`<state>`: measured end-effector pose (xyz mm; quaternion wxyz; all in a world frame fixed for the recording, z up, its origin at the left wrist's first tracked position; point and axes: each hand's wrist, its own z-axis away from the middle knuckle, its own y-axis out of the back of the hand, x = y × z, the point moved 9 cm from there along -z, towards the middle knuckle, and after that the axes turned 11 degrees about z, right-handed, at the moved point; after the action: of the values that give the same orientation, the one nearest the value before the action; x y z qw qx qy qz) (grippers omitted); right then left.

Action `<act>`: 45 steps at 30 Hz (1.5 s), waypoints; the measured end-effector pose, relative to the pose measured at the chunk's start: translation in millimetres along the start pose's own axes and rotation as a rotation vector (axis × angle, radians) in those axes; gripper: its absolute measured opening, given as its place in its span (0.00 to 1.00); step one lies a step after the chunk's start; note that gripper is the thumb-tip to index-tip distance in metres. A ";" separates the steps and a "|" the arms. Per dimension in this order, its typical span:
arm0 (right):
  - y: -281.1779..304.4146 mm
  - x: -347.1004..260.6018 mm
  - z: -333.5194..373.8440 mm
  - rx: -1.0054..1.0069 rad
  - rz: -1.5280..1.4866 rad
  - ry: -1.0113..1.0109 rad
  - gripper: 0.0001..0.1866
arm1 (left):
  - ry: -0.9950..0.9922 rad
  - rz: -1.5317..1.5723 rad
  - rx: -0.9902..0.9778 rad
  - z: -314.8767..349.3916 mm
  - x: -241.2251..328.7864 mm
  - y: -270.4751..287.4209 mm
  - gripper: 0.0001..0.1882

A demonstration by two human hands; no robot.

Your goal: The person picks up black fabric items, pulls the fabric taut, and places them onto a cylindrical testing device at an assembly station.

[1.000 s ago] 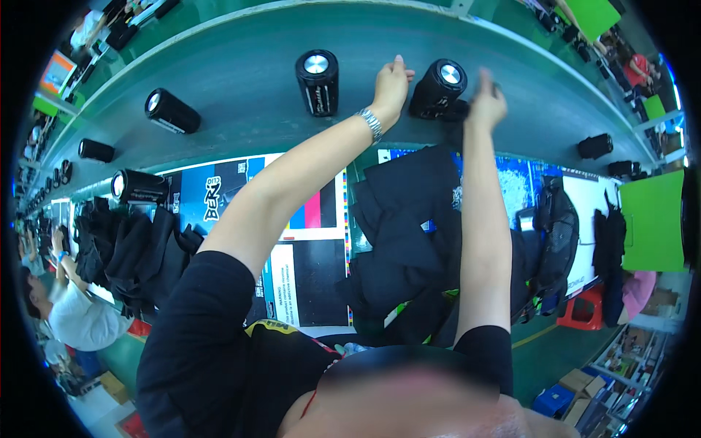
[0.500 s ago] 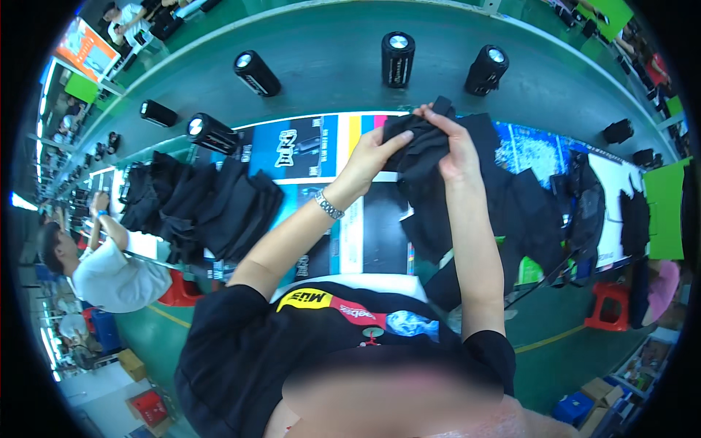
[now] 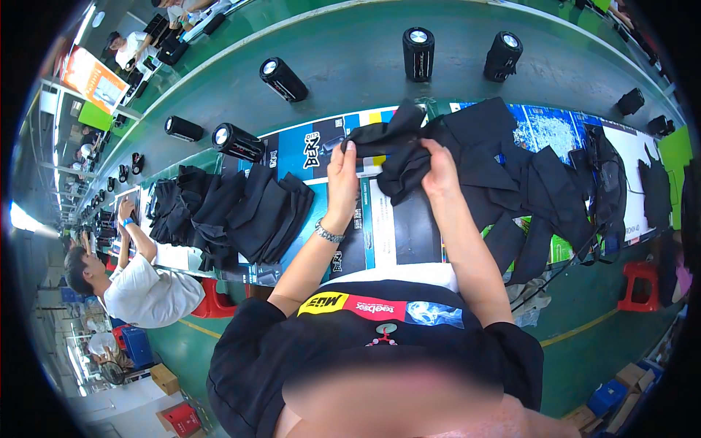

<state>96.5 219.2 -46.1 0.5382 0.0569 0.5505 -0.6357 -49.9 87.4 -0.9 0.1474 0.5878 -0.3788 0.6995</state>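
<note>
A strip of black cloth [image 3: 385,137] is held up in front of me over the printed bench top, its folds bunched between my two hands. My left hand [image 3: 341,175], with a metal watch on the wrist, pinches the cloth's left end. The right hand [image 3: 441,174] is closed on the other end, where a fold hangs down. Just right of that hand lies a loose spread of black cloth pieces [image 3: 496,164]. To the left of my left arm sits a layered pile of black cloth [image 3: 266,215].
Several black cylindrical speakers [image 3: 419,58] stand or lie on the green belt [image 3: 350,69] beyond the bench. A person in white [image 3: 150,288] works at the left. Red stools [image 3: 637,287] stand on both sides. A black bag-like item [image 3: 608,175] lies at the right.
My hands have moved apart, drawing the cloth out between them and off the pieces at the right. The whole view has shifted slightly, so the bench and speakers appear further right.
</note>
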 end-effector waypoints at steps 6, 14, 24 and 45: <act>-27.2 -37.9 13.6 -0.307 -0.250 0.056 0.12 | 0.049 0.231 -0.042 -1.9 -2.3 4.4 0.13; -77.0 -54.3 57.1 -0.297 0.570 0.312 0.05 | -0.014 0.413 -0.368 -2.9 36.7 -31.4 0.09; -142.1 -39.2 127.5 -0.538 1.025 0.789 0.17 | -0.001 0.883 -0.628 -4.7 25.8 -22.1 0.13; -75.1 -104.3 67.1 -0.203 0.522 0.364 0.06 | 0.058 -0.135 -0.236 -16.1 24.2 -31.0 0.16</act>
<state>118.6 219.0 97.2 0.5786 0.2549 0.6649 -0.3977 -47.5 113.7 32.4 0.2729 0.5700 -0.4136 0.6554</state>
